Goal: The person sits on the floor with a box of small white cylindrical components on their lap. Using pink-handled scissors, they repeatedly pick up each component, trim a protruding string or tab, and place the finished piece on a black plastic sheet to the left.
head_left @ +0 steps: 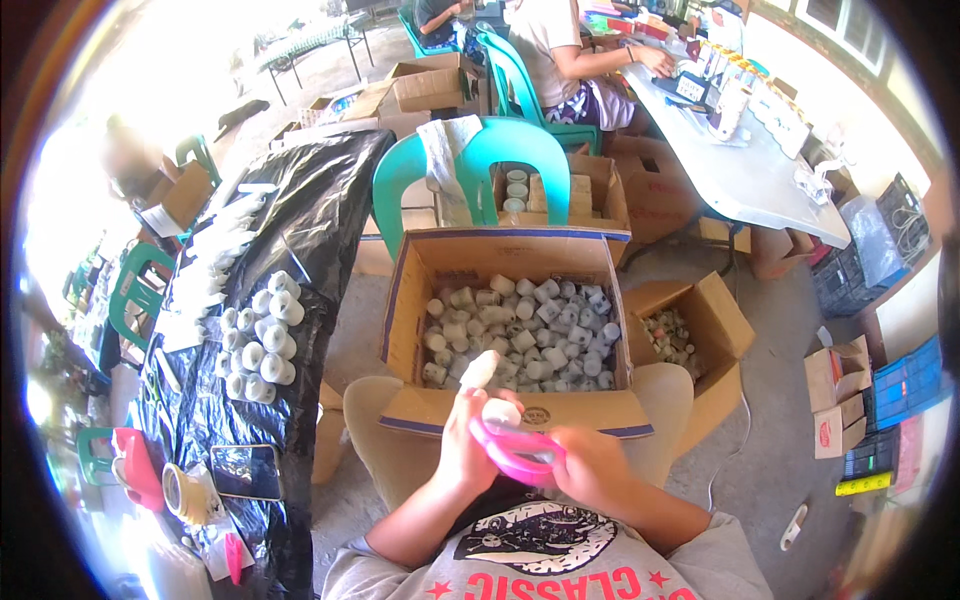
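Observation:
My left hand (462,440) is closed around a small white cylindrical piece (502,411). Whitish material (481,370) shows at the tip of a raised finger; I cannot tell whether it is a cover or another piece. In my right hand (597,466), the fingers grip a bright pink loop-shaped tool (520,455), held against the white piece; its kind is blurred. Just beyond both hands, a cardboard box (520,408) stands between my knees, holding several layers of small white cylinders (530,330).
At left, a table covered in black plastic (330,215) carries white rolls (262,345), a phone (246,471) and a tape roll (184,494). A green chair (475,150) stands behind the box. A smaller box (715,325) is at right. Two people sit farther back, one at a white table (720,180).

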A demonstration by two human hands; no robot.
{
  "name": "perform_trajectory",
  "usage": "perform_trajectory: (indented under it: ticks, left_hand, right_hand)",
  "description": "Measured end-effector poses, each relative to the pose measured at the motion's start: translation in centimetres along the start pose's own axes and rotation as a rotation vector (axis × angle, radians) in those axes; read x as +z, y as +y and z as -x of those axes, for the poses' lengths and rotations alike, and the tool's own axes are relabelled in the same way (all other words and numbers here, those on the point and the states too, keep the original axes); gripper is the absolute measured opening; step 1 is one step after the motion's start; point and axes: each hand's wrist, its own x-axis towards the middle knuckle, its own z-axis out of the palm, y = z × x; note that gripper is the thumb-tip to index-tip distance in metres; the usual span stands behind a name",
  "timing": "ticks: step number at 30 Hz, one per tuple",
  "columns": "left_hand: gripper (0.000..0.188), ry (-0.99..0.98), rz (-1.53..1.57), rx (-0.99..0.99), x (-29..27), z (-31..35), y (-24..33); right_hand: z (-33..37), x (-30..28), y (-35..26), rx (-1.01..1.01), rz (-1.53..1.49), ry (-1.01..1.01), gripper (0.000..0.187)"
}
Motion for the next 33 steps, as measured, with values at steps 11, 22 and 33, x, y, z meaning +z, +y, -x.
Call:
perform_trajectory:
  ticks: [11, 22, 33]
  left_hand:
    - [0.039, -0.139, 0.013, -0.188, -1.4, -1.8, 0.2]
    - [0.038, -0.143, -0.008, -0.134, -0.8, -1.9, 0.8]
    - [0.036, -0.239, -0.1, -0.05, -1.1, -1.7, -0.6]
  right_hand:
    - [-0.2, 1.0, 0.2, 0.269, -0.271, 0.011, 0.025]
    - [-0.1, 2.4, 0.7, -0.025, -1.006, 0.64, 0.024]
    - [0.3, 2.2, 1.1, 0.03, -0.325, 0.229, 0.03]
